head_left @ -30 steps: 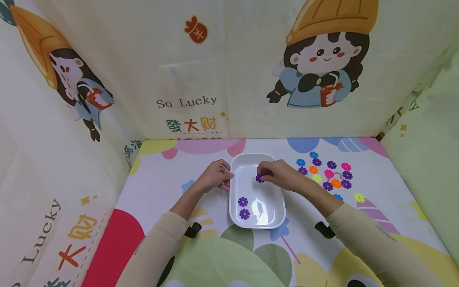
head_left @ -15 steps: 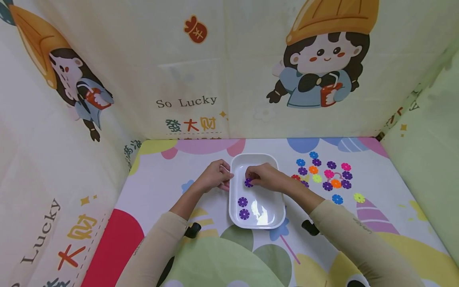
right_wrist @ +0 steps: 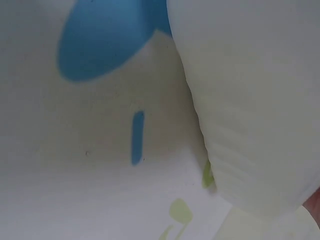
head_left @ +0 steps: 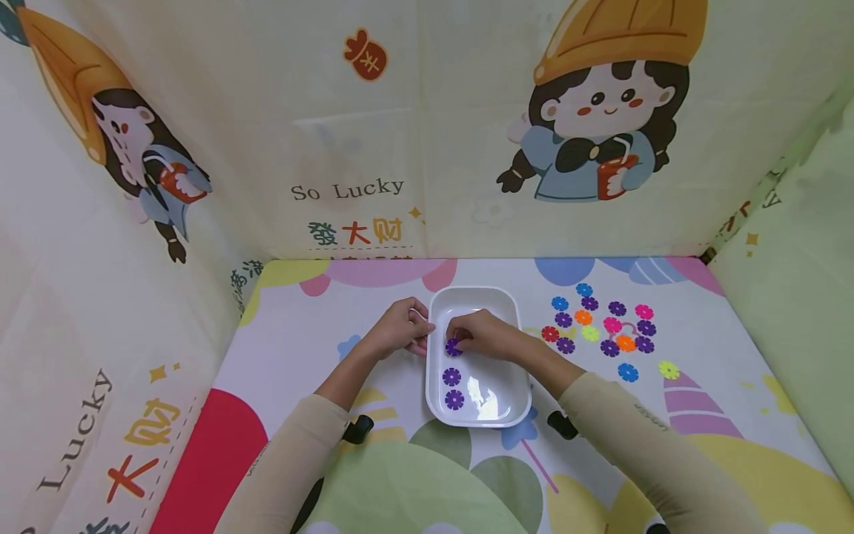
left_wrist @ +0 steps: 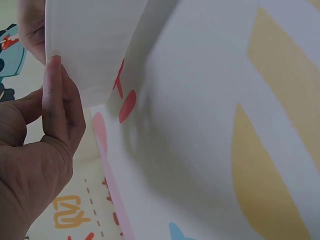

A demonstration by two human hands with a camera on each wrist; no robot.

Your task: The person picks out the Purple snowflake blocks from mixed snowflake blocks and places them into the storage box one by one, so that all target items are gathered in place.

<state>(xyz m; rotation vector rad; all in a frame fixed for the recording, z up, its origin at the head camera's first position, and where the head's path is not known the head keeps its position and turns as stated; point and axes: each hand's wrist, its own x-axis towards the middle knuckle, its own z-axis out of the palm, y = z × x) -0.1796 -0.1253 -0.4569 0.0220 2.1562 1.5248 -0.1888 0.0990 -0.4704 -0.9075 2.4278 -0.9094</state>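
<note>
In the head view a white tray [head_left: 514, 371] stands in the middle of the table. My left hand [head_left: 398, 328] holds its left rim; the left wrist view shows the fingers [left_wrist: 53, 95] up against the tray's side [left_wrist: 90, 45]. Inside the tray, near the left wall, my right hand [head_left: 487, 332] pinches a purple flower-shaped disc [head_left: 454, 347], partly hidden by the fingertips. Two more purple discs, one [head_left: 451, 377] above the other [head_left: 454, 400], lie below it in a column. In the right wrist view the tray's white wall [right_wrist: 250, 100] fills the right side.
Right of the tray, several loose flower discs lie scattered, among them a red disc [head_left: 550, 334], an orange disc [head_left: 626, 343], a blue disc [head_left: 628, 372] and a yellow disc [head_left: 669, 369]. Printed cloth walls [head_left: 460, 148] enclose the patterned table [head_left: 300, 326] at the back and sides.
My right hand has moved left and slightly toward me inside the tray with the purple disc, bringing it above the column of two. The left hand stays at the rim.
</note>
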